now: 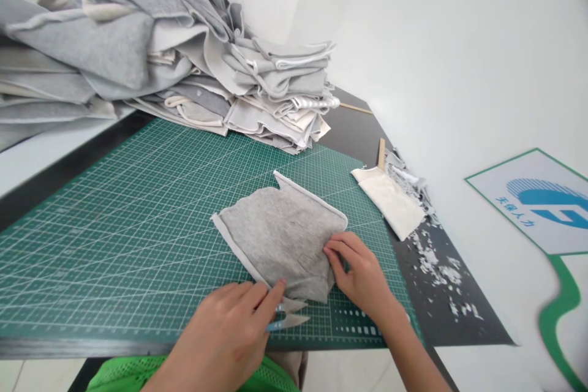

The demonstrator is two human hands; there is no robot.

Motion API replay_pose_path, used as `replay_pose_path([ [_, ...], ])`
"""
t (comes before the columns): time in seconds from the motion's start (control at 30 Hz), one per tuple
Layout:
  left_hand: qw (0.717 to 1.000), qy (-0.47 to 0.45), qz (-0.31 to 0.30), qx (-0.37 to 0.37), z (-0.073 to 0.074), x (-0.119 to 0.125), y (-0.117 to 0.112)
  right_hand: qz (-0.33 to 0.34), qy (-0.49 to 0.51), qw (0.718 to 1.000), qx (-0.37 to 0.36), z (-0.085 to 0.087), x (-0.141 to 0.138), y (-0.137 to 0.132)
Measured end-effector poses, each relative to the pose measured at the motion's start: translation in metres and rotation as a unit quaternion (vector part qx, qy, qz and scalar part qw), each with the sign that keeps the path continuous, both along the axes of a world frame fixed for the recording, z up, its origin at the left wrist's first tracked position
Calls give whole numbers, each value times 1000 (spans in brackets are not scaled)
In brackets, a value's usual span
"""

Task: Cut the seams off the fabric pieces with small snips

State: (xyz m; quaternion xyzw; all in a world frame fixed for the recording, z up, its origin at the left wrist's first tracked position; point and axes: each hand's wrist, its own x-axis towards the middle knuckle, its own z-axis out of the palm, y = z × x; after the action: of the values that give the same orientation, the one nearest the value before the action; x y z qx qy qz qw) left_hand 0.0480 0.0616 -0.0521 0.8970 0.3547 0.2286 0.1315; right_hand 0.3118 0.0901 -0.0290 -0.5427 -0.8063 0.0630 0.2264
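Two hands (pixel 220 337) work over one piece of grey fleece (pixel 280 239), which lies on a green cutting mat (pixel 114 257). The left hand's fingers press its lower edge beside one pair of snips (pixel 287 312), whether gripped I cannot tell; the right hand's fingers (pixel 340 251) lie spread on it, holding nothing. One heap of grey cloth (pixel 184 55) stands behind.

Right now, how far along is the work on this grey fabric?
Some looks done, though the total is hard to gauge. Done: scraps lie on the dark tabletop near a cream fabric piece. In hand: the left hand, beside blue-handled thread snips, and right hand are on a grey fleece piece. Left: the tall fabric stack.
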Motion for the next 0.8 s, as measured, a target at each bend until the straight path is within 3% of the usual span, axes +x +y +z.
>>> replay_pose_path([
  [0.33, 1000, 9, 4, -9, -1, 1, 1, -84, 129, 987, -46, 9, 4, -3],
  [0.8, 1000, 22, 8, -21, -3, -2, -2, -154, 260, 953, -22, 16, 18, -8],
])
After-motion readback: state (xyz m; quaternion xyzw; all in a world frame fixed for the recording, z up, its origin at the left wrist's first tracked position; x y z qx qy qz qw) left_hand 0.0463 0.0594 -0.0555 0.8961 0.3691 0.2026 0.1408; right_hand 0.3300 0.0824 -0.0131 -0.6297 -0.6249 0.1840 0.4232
